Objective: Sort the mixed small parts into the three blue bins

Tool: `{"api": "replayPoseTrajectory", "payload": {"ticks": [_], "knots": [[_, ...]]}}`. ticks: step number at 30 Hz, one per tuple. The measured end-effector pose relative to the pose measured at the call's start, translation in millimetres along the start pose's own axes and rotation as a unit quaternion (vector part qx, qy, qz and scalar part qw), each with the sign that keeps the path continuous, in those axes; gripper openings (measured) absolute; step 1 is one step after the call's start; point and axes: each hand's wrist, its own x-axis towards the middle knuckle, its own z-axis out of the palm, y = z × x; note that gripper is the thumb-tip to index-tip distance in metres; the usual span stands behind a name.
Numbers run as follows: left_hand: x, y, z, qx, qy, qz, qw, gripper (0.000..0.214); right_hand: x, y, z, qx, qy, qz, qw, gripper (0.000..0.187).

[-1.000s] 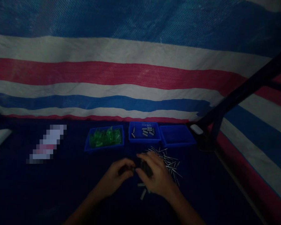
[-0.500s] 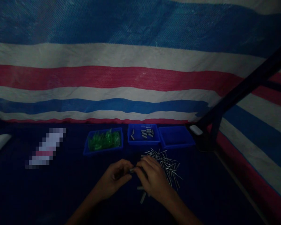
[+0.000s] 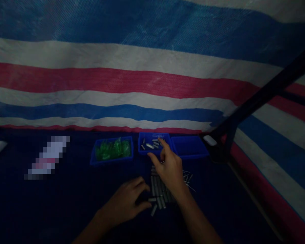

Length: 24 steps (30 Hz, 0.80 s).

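Over the front edge of the middle blue tray (image 3: 155,154) reaches my right hand (image 3: 170,166), its thumb and forefinger spread wide with nothing between them. Inside that tray lie several short metal cylinders (image 3: 155,143); a brighter metal cylinder (image 3: 149,146) is just beyond my thumb. My left hand (image 3: 128,200) rests lower on the left, fingers curved and apart, nothing visible in it. Close to its fingertips, short grey metal pieces (image 3: 156,186) lie side by side on the dark table, partly covered by my right hand. Thin metal rods (image 3: 187,177) show beyond my right wrist.
A blue tray (image 3: 93,161) on the left holds green translucent pieces (image 3: 114,149). Another blue tray (image 3: 190,156) stands at the right, beside a white oblong object (image 3: 209,140). Striped sheeting (image 3: 117,79) hangs behind, and a dark slanted bar (image 3: 259,91) crosses the right side.
My hands have come apart. The right one moved forward to the middle tray and opened, and a bright cylinder now shows there. The row of metal pieces is uncovered.
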Motion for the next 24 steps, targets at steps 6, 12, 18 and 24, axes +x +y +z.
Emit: {"api": "replayPoseTrajectory", "payload": {"ticks": [6, 12, 18, 24], "knots": [[-3.5, 3.4, 3.9, 0.076, -0.032, 0.021, 0.996, 0.012, -28.8, 16.1, 2.8, 0.02, -0.022, 0.071, 0.997, 0.036], [1.8, 3.0, -2.0, -0.078, 0.08, -0.024, 0.993, 0.011, -45.8, 5.2, 4.3, 0.079, -0.168, -0.026, 0.982, 0.024], [8.5, -10.6, -15.1, -0.247, 0.166, -0.112, 0.948, 0.023, -48.4, -8.1, 5.8, 0.049, -0.214, -0.099, 0.971, 0.024], [10.0, -9.5, -13.6, -0.359, 0.141, -0.105, 0.917, 0.022, -51.9, -2.1, 18.1, 0.091, -0.171, -0.064, 0.979, 0.016]]}}
